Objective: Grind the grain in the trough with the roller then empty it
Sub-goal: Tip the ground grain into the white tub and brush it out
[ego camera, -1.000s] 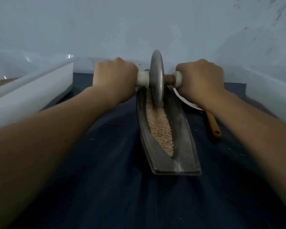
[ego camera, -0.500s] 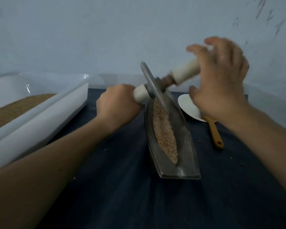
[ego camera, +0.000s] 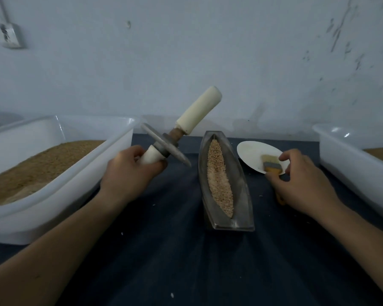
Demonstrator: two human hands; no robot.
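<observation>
While the left hand (ego camera: 131, 171) wraps tight round one cream handle of the grey disc-wheeled roller (ego camera: 165, 147), the tool hangs tilted in the air. Its other handle aims up and to the right, and the wheel is well clear of the grain!

Over on the other side, the right hand (ego camera: 303, 184) is down on the small yellow-handled brush (ego camera: 271, 165), whose bristles lie on the round white plate (ego camera: 250, 151). Thumb and fingers sit either side of the ferrule, but whether they've actually clamped, I can't tell.

And the prize sits between the two hands: the long grey metal boat-shaped trough (ego camera: 241, 186) on the dark blue cloth (ego camera: 164, 250), with a pale strip of crushed grain (ego camera: 219, 180) along its groove. Note its line: the long axis runs straight away from the person, pointed end far, squared end near. The right hand is just beside its right wall; the left is a little further off, and busy.

Grinding looks finished to me; emptying is not yet begun. The big white plastic tub (ego camera: 53, 202) of brownish meal stands to the left, a second white tub (ego camera: 341, 146) to the right. I'd guess any sweep must follow that groove lengthwise, not across.
</observation>
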